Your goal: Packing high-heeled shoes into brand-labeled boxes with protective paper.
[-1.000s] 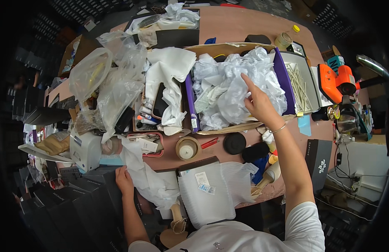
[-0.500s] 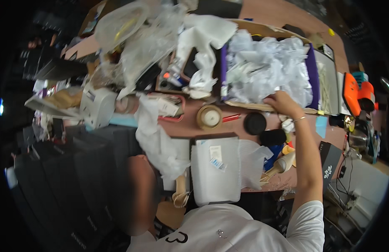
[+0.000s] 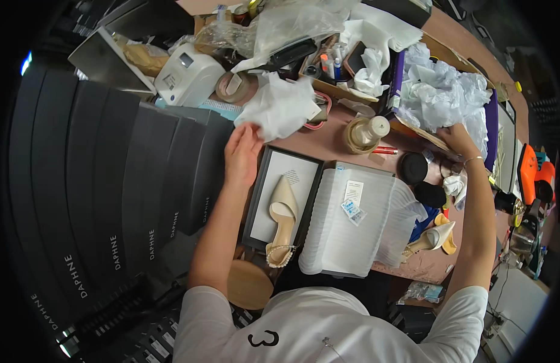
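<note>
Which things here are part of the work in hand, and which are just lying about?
In hand:
- left hand on white tissue paper
- open shoe box holding a cream heeled shoe
- right hand at crumpled paper in the purple box

Lying about:
- tape roll
- white label printer
- black round lids
- stacked dark boxes

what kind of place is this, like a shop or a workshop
Probably a shoe packing or stockroom bench. A cream heeled shoe lies in an open shoe box, a row of dark shoe boxes stands to the left, and a box of white tissue paper sits by the right hand.
</note>
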The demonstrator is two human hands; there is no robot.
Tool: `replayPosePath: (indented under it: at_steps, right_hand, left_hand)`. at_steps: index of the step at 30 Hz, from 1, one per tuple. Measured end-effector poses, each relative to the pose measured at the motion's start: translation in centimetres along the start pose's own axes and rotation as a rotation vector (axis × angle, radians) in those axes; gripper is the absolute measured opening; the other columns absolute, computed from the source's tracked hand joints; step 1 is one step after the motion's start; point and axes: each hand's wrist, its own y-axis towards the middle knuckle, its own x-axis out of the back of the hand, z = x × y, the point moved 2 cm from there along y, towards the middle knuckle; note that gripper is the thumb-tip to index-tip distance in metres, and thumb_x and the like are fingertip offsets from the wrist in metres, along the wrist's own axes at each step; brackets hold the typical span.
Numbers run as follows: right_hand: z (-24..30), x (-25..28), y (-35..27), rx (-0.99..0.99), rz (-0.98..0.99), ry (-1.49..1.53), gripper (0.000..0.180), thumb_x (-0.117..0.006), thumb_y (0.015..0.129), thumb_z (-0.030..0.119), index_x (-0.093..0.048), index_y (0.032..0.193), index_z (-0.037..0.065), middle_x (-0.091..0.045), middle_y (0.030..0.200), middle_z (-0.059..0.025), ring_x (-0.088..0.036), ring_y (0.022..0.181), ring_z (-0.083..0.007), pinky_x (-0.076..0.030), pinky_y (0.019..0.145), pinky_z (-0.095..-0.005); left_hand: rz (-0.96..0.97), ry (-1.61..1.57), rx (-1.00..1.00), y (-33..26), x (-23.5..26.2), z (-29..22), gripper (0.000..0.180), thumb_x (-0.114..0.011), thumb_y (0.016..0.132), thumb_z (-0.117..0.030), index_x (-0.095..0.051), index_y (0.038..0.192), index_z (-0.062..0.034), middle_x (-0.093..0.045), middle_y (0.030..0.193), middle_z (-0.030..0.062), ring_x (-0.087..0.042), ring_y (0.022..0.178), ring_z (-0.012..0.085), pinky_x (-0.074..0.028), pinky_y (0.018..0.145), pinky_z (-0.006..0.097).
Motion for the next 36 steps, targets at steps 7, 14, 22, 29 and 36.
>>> replayPosePath:
  at_steps: [7,14,22,29,36]
  right_hand:
    - [2.1,-0.3,-5.7,0.181,-0.432,-0.353,0.015,-0.064,0.080,0.022,-0.068,0.080,0.007,-0.061,0.084,-0.0144,-0.061,0.081,-0.0329,-0.048,0.070,-0.0432]
    - [5.2,1.5,-9.5,0.365,-0.811,-0.337,0.031,-0.066,0.081,0.019,-0.063,0.111,0.010,-0.058,0.081,-0.0109,-0.057,0.079,-0.0296,-0.044,0.069,-0.0414]
    - [3.2,2.1,-10.6,0.105,-0.656,-0.157,0.017,-0.054,0.089,0.019,-0.057,0.099,0.006,-0.065,0.090,-0.0190,-0.063,0.085,-0.0390,-0.047,0.074,-0.0468]
    - [2.8,2.6,-7.4,0.161,-0.669,-0.423,0.016,-0.062,0.081,0.015,-0.058,0.096,0.010,-0.062,0.087,-0.0161,-0.064,0.083,-0.0341,-0.051,0.069,-0.0450]
    - [2.8,1.1,-6.1,0.098,-0.658,-0.465,0.021,-0.072,0.071,0.020,-0.067,0.091,0.013,-0.060,0.105,-0.0118,-0.056,0.103,-0.0304,-0.046,0.080,-0.0466]
  left_hand:
    - [0.025,0.635,0.351,-12.4,12.7,7.2,0.029,-0.065,0.090,-0.018,-0.060,0.111,0.0012,-0.066,0.100,0.0086,-0.061,0.089,0.0143,-0.050,0.078,0.028]
    - [0.167,0.419,0.654,-13.4,11.6,12.5,0.040,-0.068,0.086,-0.016,-0.052,0.118,0.0024,-0.064,0.105,0.0115,-0.064,0.088,0.0182,-0.054,0.073,0.032]
    - [0.446,-0.117,0.795,-18.8,13.6,7.3,0.036,-0.053,0.089,-0.018,-0.048,0.116,0.0064,-0.059,0.097,0.0144,-0.059,0.072,0.0194,-0.052,0.060,0.027]
    - [0.247,-0.485,0.968,-22.8,4.3,5.5,0.049,-0.045,0.089,-0.015,-0.039,0.134,0.0051,-0.058,0.119,0.0177,-0.064,0.093,0.0241,-0.058,0.074,0.028]
    - [0.390,-0.321,1.155,-23.2,-1.3,5.2,0.052,-0.046,0.090,-0.019,-0.039,0.136,0.0013,-0.060,0.100,0.0132,-0.062,0.071,0.0151,-0.055,0.067,0.024]
